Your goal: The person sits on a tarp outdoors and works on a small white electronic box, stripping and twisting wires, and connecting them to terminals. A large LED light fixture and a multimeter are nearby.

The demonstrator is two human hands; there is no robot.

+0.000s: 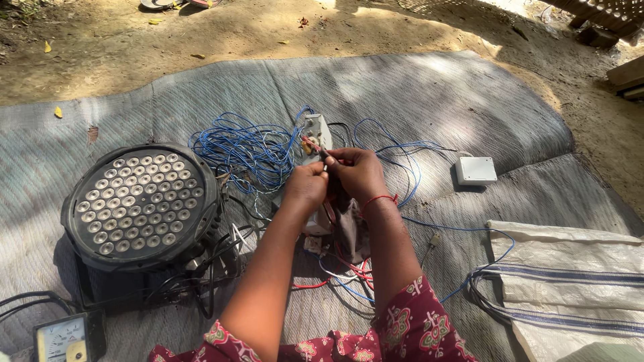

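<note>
red-handled and thin, a small tool (312, 145) was pinched in the right hand (359, 171) while the left hand (305, 188) closed beside it, both above a white switch box (316, 127) among blue wires (245, 151) on the grey mat (436, 94).

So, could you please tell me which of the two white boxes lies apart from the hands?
The closed white box on the mat's right; the other white box lies among blue wires by the hands.

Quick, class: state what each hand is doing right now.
Left hand: closed, pinching thin wires.
Right hand: closed on a red-handled tool.
</note>
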